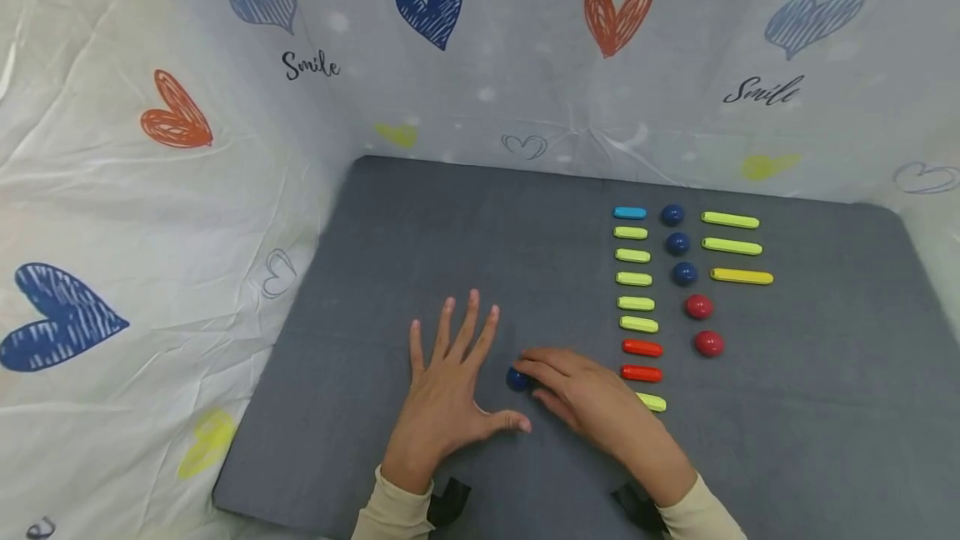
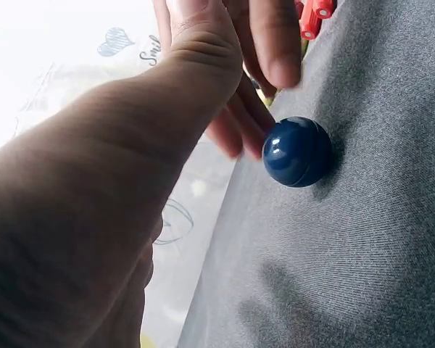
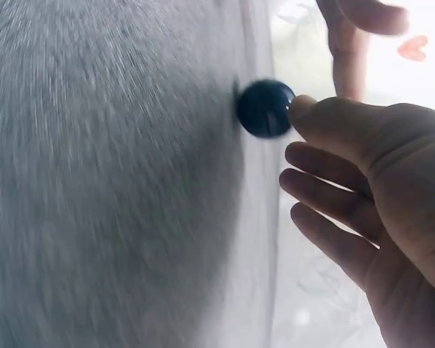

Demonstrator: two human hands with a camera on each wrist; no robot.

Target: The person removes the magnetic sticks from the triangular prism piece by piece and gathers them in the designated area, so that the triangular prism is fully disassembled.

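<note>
A glossy blue ball [image 1: 517, 379] rests on the grey table between the two hands; the left wrist view shows the same ball [image 2: 299, 152] low against the cloth. My right hand [image 1: 592, 398] reaches in from the right, fingertips right at the ball's near side, not wrapped round it. In the right wrist view the thumb of the right hand [image 3: 413, 174] overlaps the ball's edge [image 3: 264, 109], while the other fingers extend below. Left of the ball, my left hand [image 1: 448, 402] hovers or lies palm down with fingers spread and holds nothing.
To the right runs a column of short sticks, among them a blue one [image 1: 630, 213], several yellow-green ones [image 1: 633, 279] and two red ones [image 1: 642, 347]. Beside it stand three blue balls [image 1: 677, 243], two red balls [image 1: 699, 307] and three long yellowish sticks [image 1: 732, 247]. A printed curtain [image 1: 510, 65] hangs behind.
</note>
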